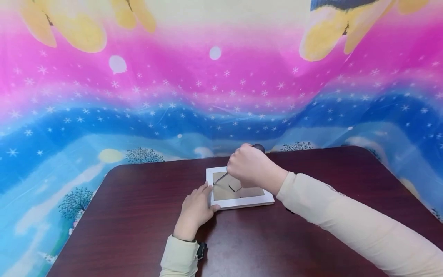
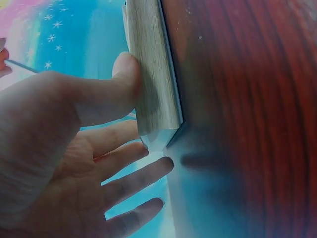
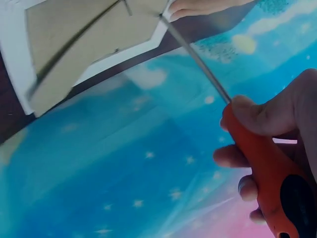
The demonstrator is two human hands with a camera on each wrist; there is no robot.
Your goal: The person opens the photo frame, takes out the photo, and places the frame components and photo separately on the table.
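A white picture frame (image 1: 242, 202) lies back up on the table, its brown backing board (image 1: 254, 193) facing upward. My left hand (image 1: 196, 207) holds its near left corner, thumb against the pale front edge (image 2: 156, 74) and fingers along the left side. My right hand (image 1: 250, 165) grips a screwdriver (image 3: 262, 163) with an orange and black handle. The metal shaft (image 3: 198, 62) slants down to the backing's left edge, where the tip meets the inner border of the frame. A brown flap (image 3: 54, 96) stands up from the backing in the right wrist view.
The dark red-brown table (image 1: 138, 215) has a rounded far left corner. Behind it hangs a pink and blue cloth (image 1: 194, 88) with snowflakes, close to the far edge. A black watch-like band (image 1: 201, 251) is on the left wrist.
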